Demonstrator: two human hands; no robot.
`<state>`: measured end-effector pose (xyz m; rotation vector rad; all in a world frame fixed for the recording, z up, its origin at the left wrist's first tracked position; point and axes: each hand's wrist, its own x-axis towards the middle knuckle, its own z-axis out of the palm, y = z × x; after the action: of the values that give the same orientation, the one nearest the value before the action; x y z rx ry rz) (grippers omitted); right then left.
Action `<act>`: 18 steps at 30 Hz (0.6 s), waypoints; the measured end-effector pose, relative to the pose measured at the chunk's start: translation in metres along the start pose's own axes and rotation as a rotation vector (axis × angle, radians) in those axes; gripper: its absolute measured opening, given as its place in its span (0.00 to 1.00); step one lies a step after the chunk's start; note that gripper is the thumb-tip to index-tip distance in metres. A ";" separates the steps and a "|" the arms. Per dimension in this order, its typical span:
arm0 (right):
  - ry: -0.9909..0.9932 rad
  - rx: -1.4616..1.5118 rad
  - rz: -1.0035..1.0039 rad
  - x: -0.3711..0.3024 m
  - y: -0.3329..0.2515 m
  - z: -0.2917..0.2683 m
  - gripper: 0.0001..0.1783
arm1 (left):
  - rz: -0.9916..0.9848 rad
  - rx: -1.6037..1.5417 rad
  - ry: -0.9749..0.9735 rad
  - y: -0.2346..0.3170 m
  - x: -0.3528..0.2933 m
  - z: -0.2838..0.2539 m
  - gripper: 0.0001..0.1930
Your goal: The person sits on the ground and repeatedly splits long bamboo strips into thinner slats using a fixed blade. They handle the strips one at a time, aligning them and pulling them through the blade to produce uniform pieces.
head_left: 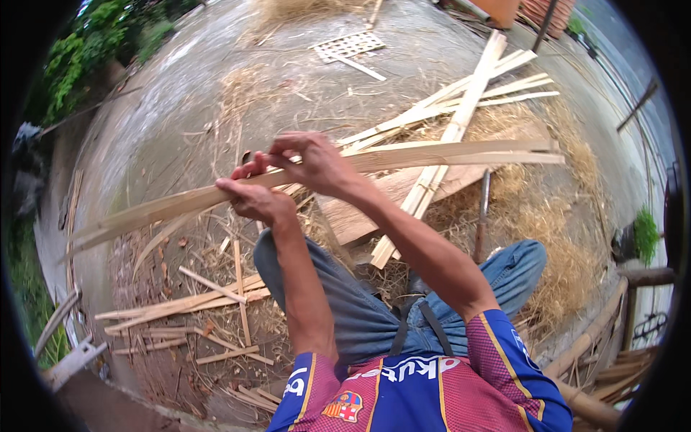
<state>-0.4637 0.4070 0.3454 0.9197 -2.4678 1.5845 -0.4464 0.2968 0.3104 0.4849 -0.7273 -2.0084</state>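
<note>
A pair of long, pale wooden strips runs across in front of me, from the lower left to the far right. My left hand is closed round them from below, near the middle. Just right of it, my right hand has its bent fingers closed on the strips' upper side. By the fingertips shows a small dark spot, which I cannot make out. At their right end the two strips part slightly. Beneath them lies a wide board, with more strips crossed over it.
A woven lattice piece lies on the ground ahead. Shavings are heaped at the right, beside a thin metal rod. Short cut sticks lie at the lower left. A bamboo rail borders the right side.
</note>
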 end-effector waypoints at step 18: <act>0.839 -0.647 0.008 -0.143 0.056 -0.126 0.10 | -0.011 0.026 0.037 0.003 0.005 -0.010 0.20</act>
<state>-0.4076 0.5933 0.3072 0.0952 -2.0831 0.7864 -0.4416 0.2883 0.3048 0.5408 -0.7299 -1.9973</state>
